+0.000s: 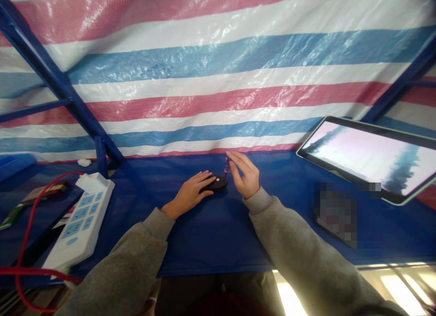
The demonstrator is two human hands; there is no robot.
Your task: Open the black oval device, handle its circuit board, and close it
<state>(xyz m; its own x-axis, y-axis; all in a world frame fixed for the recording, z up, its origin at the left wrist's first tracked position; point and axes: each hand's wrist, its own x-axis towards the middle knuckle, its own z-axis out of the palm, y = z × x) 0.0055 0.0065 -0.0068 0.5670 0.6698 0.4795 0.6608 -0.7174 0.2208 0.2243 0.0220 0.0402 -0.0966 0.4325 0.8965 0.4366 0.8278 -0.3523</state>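
A black oval object, by its shape a computer mouse [220,184], lies on the blue table with a small pale spot on its upper face. My left hand [191,192] steadies it from the left, with fingers across its far side and the thumb along its near side. Pinched in my right hand [245,174] is a small screwdriver [226,166] with a reddish-purple handle, held nearly upright. Its shaft points down at the mouse's right end; whether the tip sits in a screw is too small to tell.
Left on the blue table [204,243] lies a white power strip [85,220] with a red cable [30,216]. A lit tablet-like screen [371,155] stands at the right, near a blurred-out dark item [335,216]. Striped sheeting [218,61] and blue frame bars [64,98] close off the back.
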